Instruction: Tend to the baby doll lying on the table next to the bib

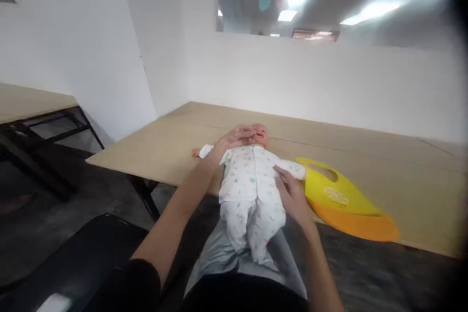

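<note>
A baby doll [252, 175] in a white printed sleepsuit lies on its back across the near edge of a long wooden table [383, 156], head toward the far wall, legs hanging off the edge over the person's lap. The left hand [237, 136] is up at the doll's head, fingers curled against the cheek and chin; it touches the face rather than gripping it, though whether anything is pinched between the fingertips I cannot tell. The right hand [292, 197] lies flat and unclenched on the doll's right flank, palm down, steadying the body. Just to the right, touching or nearly touching the doll's sleeve, lies a yellow silicone bib [340, 200] with an orange catch-pocket, neck opening toward the doll. To my eye the head is being positioned; doing that well means keeping the flat hand firmly on the trunk so the overhanging legs do not drag the doll off the edge, and lifting the head gently from beneath rather than by the face.
</note>
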Demonstrator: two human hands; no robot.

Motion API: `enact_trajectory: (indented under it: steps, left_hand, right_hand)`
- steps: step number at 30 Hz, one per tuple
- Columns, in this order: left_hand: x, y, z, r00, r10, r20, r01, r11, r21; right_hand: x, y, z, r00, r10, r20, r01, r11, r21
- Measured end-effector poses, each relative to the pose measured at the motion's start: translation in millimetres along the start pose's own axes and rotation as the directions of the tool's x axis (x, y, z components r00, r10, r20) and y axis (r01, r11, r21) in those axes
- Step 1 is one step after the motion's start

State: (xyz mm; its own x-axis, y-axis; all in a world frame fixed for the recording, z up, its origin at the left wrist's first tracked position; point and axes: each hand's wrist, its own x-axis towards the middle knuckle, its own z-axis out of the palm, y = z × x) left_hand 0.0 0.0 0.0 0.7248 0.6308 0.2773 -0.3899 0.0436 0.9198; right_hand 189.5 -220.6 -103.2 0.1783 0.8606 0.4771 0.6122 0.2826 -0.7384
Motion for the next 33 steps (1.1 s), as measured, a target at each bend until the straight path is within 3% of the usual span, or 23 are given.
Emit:
enact_trajectory:
  steps: [13,20,26,29,33]
  left_hand:
    - [-4,2,5.3,0.999,0.034,-0.022,-0.036,0.992,-0.118]
    - [-4,-2,10.8,0.998,0.059,0.027,-0.051,0.974,-0.221]
    - [5,0,-7.0,0.978,-0.036,0.205,0.063,0.99,-0.127]
    - [2,2,-6.8,0.984,-0.013,0.178,0.039,0.988,-0.147]
    - [-5,4,7.0,0.996,0.03,0.09,-0.014,0.984,-0.175]
  right_hand:
    - [0,-5,-2,1.0,0.021,0.013,-0.022,0.998,0.057]
    - [1,-7,-2,1.0,0.02,0.006,-0.021,0.998,0.052]
    - [0,-7,-2,0.999,0.03,0.016,-0.031,0.998,0.063]
    - [0,-6,-2,0.999,0.033,0.021,-0.034,0.997,0.068]
    - [1,-6,-2,1.0,0.026,0.01,-0.027,0.998,0.065]
